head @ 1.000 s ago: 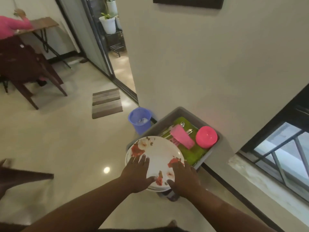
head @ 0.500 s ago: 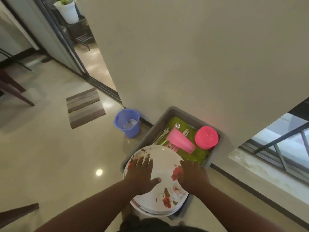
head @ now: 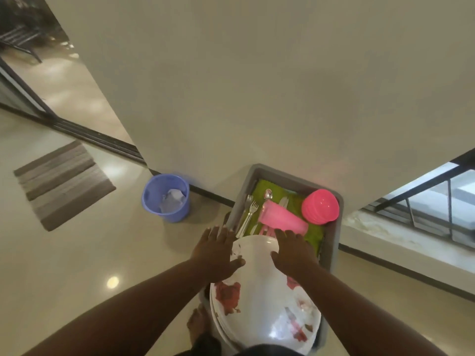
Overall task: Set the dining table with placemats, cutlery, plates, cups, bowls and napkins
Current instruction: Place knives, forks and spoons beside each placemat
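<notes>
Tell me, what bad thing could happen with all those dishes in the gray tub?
The stack of plates is tilted, and the left hand and right hand only lie flat on it, so it might slide or tip. The pink cup lies on its side over the forks and could roll. The gray tub looks full, so lifting the plates could knock the pink bowls.

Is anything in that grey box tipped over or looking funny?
Yes. The pink cup lies on its side across the cutlery instead of standing. The stack of flowered plates sticks out over the grey tub's near edge, both hands flat on it.
</notes>
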